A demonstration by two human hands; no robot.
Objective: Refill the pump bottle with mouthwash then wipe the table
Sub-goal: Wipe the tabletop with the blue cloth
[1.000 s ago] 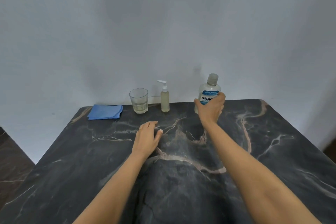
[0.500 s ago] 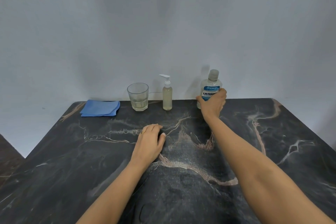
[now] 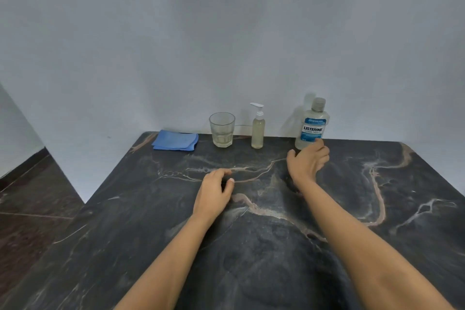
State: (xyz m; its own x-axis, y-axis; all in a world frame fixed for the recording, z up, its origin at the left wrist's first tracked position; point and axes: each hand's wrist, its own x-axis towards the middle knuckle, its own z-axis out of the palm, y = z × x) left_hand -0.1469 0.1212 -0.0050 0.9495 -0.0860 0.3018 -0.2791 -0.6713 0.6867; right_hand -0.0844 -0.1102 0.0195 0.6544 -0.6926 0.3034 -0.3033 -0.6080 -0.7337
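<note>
The dark marble table point(image 3: 377, 209) is carrying everything. The right hand point(image 3: 308, 162) is hovering with fingers loosely curled, grasping nothing, just before the upright mouthwash bottle point(image 3: 312, 124) by the wall, while the left hand point(image 3: 215, 192) is resting half-curled and empty. The pump bottle point(image 3: 258, 128) is standing between a glass point(image 3: 222, 129) and the mouthwash bottle, a folded blue cloth point(image 3: 175, 140) lying farthest left.

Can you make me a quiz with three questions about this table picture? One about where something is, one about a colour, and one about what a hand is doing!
1. What stands between the glass and the mouthwash bottle?
A. pump bottle
B. a spoon
C. a plate

2. What colour is the folded cloth?
A. red
B. blue
C. yellow

3. What is the right hand doing?
A. lifting the glass high
B. open just in front of the mouthwash bottle
C. wiping with the cloth

Answers:
1 A, the pump bottle stands between them.
2 B, the cloth is light blue.
3 B, its fingers are spread at the bottle's base, no closed grip.
</note>
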